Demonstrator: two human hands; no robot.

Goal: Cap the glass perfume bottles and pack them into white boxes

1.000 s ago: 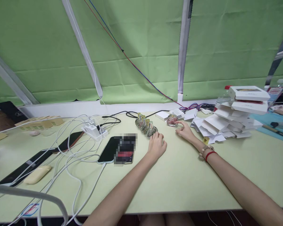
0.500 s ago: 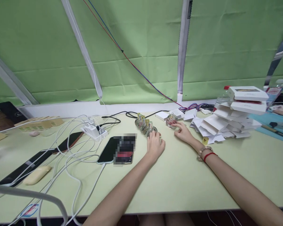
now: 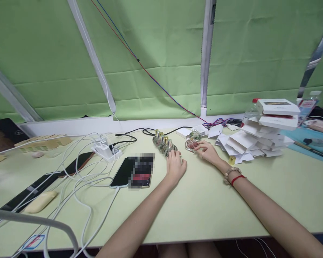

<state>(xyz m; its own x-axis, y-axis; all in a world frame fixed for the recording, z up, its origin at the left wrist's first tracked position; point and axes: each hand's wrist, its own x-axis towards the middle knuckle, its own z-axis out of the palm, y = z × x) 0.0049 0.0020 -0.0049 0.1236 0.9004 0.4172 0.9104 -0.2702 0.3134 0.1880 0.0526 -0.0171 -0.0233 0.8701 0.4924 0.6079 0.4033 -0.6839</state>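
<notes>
A row of small glass bottles with gold caps lies on the pale green table. My left hand rests at the near end of that row, its fingers curled over the nearest bottle. My right hand, with a bead bracelet and a red string at the wrist, holds a round glass bottle with pinkish contents at its fingertips. Just behind it stands another round glass thing. A loose gold cap sits beside my right wrist.
A phone lies left of my left hand amid white charging cables and a white charger block. Flat white cartons and boxes are piled at the right. A cream case and dark phones lie at the far left.
My right hand has drawn the round bottle nearer and to the left. My left hand has crept forward over the end of the bottle row.
</notes>
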